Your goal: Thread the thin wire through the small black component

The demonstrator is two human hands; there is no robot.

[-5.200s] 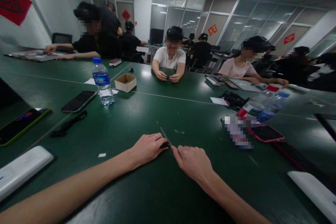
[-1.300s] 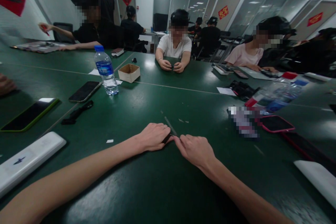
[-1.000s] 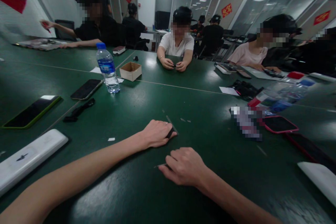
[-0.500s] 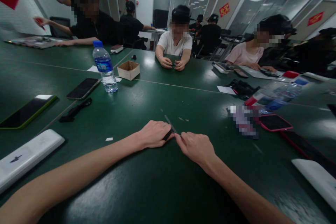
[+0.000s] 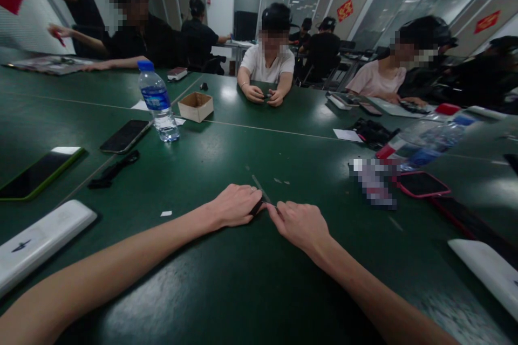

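Observation:
Both my hands rest on the green table (image 5: 226, 161), fingertips meeting in the middle. My left hand (image 5: 234, 205), with a ring on one finger, is curled around a small black object (image 5: 256, 207). My right hand (image 5: 301, 223) is pinched closed at the same spot, on something thin that I cannot make out. A thin grey strip (image 5: 259, 190) lies on the table just beyond the fingertips.
A water bottle (image 5: 157, 102), a small cardboard box (image 5: 196, 106), a black phone (image 5: 124, 136), a black strap (image 5: 114, 170), a green-cased phone (image 5: 38, 172) and a white bar (image 5: 38, 242) lie left. Right: a pink phone (image 5: 423, 184), bottles (image 5: 424, 145), another white bar (image 5: 485, 272). Other people sit around the far side.
My right hand pulled back toward me about a second ago, then returned to meet the left fingertips. The left hand stayed put. People at far left shifted.

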